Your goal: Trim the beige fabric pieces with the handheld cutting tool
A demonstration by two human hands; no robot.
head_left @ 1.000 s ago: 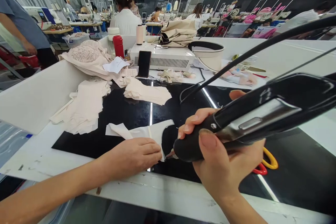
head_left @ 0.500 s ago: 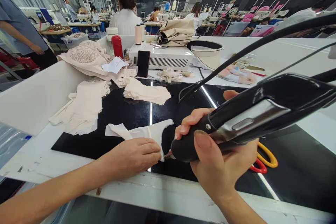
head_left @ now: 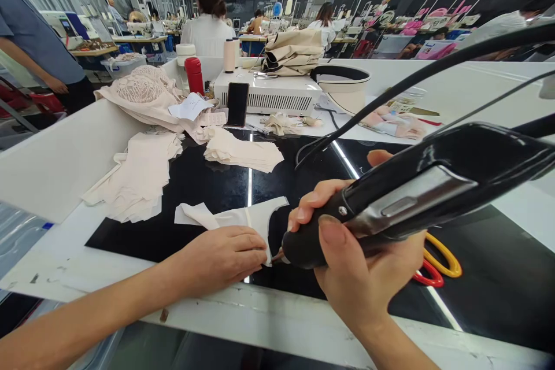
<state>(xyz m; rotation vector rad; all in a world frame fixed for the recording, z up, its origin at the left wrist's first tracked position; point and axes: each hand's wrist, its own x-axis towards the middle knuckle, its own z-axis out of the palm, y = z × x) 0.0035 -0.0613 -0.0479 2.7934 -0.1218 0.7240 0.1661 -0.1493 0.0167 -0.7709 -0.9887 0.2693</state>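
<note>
At the left of the bench (head_left: 208, 315), I see one pale fabric stack (head_left: 141, 176). My left hand (head_left: 225, 257) lies on a white cloth piece (head_left: 260, 217), which is on the black panel (head_left: 485, 277); its fingers are close together and slightly bent, but whether they pinch the cloth I cannot tell. Behind the cloth is a smaller fabric stack (head_left: 243, 153). My right hand (head_left: 368, 283) has its fingers closed around a black handheld tool (head_left: 390, 202). The tool's tip is at the cloth's right lower corner; if it touches, I cannot tell. Further right lie one red and one yellow ring handle (head_left: 453, 266).
</note>
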